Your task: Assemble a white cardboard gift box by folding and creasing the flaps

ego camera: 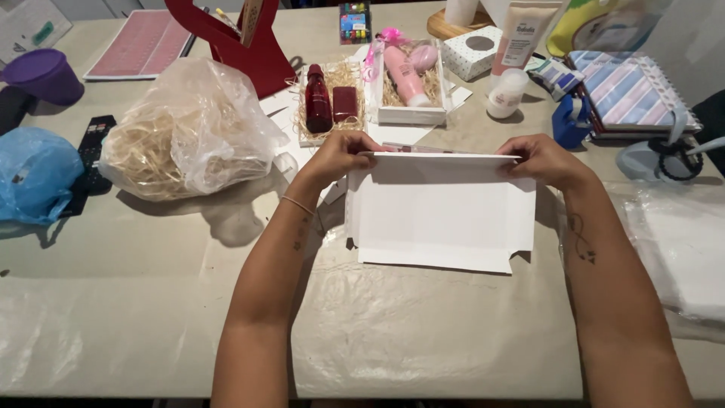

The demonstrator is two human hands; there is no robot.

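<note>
A flat white cardboard box blank (442, 215) lies on the beige table (136, 287) in front of me. Its far flap is folded up along the top edge. My left hand (337, 155) pinches the left end of that raised flap. At the flap's right end my right hand (542, 161) grips it the same way. Both forearms reach in from the bottom of the view.
A clear bag of straw filler (189, 132) sits at left, beside a remote (92, 151) and a blue bag (30, 177). Behind the blank stand two white gift boxes: one with dark red items (330, 102), one with pink items (408, 79). Notebooks (630, 91) and clear plastic (680, 242) lie at right.
</note>
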